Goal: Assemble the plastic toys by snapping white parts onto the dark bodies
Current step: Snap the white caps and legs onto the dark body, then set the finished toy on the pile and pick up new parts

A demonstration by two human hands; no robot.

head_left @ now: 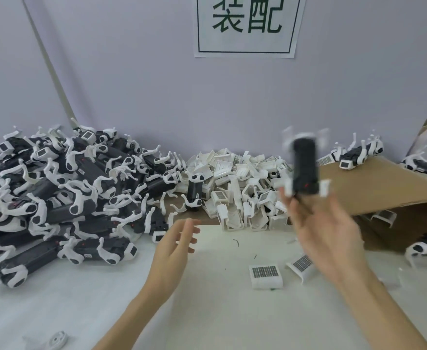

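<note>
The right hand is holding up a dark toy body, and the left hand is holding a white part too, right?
Not quite. The right hand does hold up the dark toy body, blurred as it is. But the left hand holds nothing: the head view shows its fingers relaxed and open above the table, with no white part in it.

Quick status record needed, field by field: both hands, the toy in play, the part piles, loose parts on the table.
left hand: left hand open, fingers relaxed, holds nothing, above the table
right hand: right hand raised, fingertips at the lower end of the dark toy body; grip unclear from motion blur
toy in play: upright, white parts at both ends, blurred
left pile: heap of toys, dark bodies with white legs
middle pile: loose white parts against the wall
near right hand: two white grille pieces on the table
right side: cardboard sheet carrying one toy
</note>
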